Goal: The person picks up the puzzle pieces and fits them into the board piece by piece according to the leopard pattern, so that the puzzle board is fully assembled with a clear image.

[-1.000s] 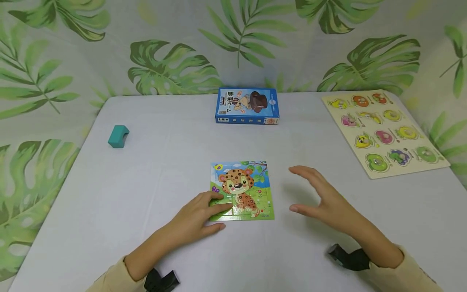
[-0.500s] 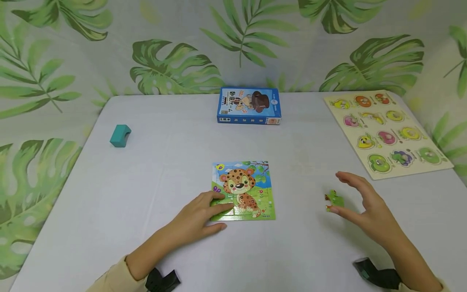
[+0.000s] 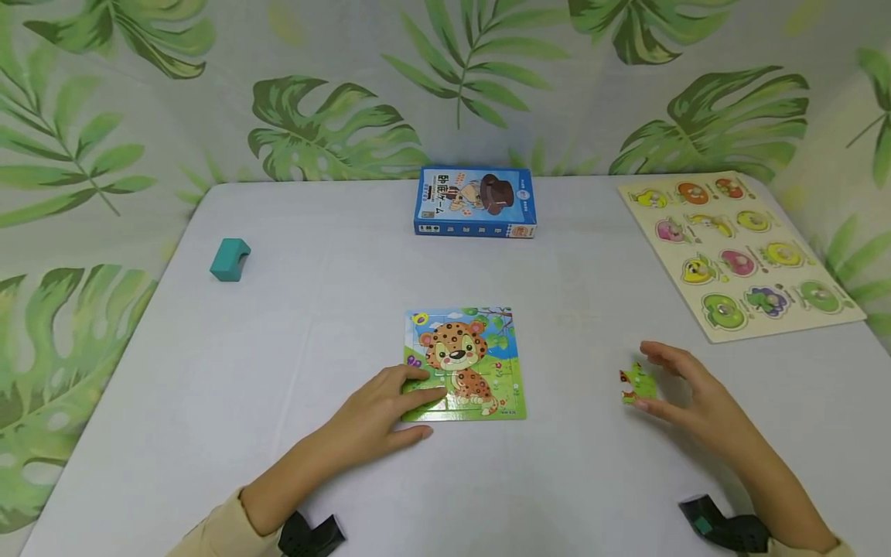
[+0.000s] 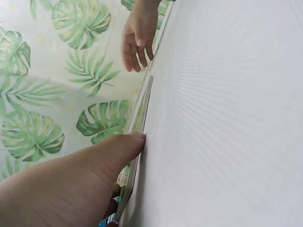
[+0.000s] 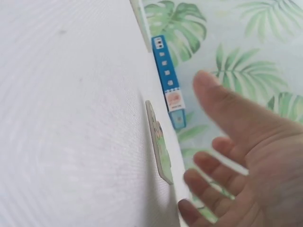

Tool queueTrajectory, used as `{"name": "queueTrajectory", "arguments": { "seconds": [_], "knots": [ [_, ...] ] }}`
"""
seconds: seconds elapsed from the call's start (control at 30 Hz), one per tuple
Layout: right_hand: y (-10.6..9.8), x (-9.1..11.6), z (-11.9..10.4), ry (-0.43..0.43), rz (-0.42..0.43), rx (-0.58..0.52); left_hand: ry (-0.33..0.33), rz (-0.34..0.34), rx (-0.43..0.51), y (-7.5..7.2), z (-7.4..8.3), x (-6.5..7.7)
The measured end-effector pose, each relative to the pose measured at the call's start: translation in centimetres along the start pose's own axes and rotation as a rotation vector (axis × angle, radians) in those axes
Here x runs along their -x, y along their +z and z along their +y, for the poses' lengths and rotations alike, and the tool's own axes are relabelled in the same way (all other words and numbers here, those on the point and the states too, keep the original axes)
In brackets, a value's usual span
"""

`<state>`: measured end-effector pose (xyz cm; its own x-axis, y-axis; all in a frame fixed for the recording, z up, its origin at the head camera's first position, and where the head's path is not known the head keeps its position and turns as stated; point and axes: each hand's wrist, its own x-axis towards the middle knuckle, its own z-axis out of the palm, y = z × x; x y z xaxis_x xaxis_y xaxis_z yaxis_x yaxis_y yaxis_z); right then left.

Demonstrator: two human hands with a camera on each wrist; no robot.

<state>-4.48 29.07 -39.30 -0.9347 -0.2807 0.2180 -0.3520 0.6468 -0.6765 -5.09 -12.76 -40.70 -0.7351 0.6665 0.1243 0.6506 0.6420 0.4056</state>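
A square jigsaw puzzle (image 3: 462, 340) with a leopard cub picture lies flat in the middle of the table. My left hand (image 3: 372, 414) rests on its lower left part, two fingers on the picture and the thumb by the near edge. To the right, one loose green jigsaw piece (image 3: 639, 384) lies on the cloth. My right hand (image 3: 703, 410) is just beside that piece, thumb at its near corner and index finger beyond it. In the right wrist view, the thumb and fingers of the right hand (image 5: 265, 161) are spread, with a gap to the piece (image 5: 160, 144).
A blue game box (image 3: 476, 203) stands at the back of the table. A fruit peg board (image 3: 738, 255) lies at the far right. Over on the left is a small teal block (image 3: 229, 260). Leaf-patterned cloth (image 3: 334, 124) hangs behind the table.
My right hand has moved right, from beside the puzzle to the loose piece, which it covered earlier. Its index finger has since come a little nearer the piece. The left hand stays put.
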Motion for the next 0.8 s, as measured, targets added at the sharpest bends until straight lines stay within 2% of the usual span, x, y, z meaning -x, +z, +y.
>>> {"name": "queueTrajectory", "arguments": {
  "seconds": [0.2,0.3,0.47,0.63,0.8],
  "knots": [
    [0.0,0.3,0.9,0.065,-0.065,0.065,0.0,-0.005,-0.002,0.0,0.0,0.0],
    [0.0,0.3,1.1,0.061,-0.084,0.079,0.001,-0.009,-0.002,0.0,-0.1,0.0],
    [0.0,0.3,1.2,0.025,-0.093,0.137,0.001,-0.014,-0.007,0.0,-0.1,0.0],
    [-0.1,0.2,1.0,0.057,-0.11,0.215,0.001,-0.021,-0.011,-0.1,0.0,0.0],
    [0.0,0.1,0.6,0.064,-0.075,0.27,0.001,-0.02,-0.007,-0.1,0.0,0.0]
  ]
}}
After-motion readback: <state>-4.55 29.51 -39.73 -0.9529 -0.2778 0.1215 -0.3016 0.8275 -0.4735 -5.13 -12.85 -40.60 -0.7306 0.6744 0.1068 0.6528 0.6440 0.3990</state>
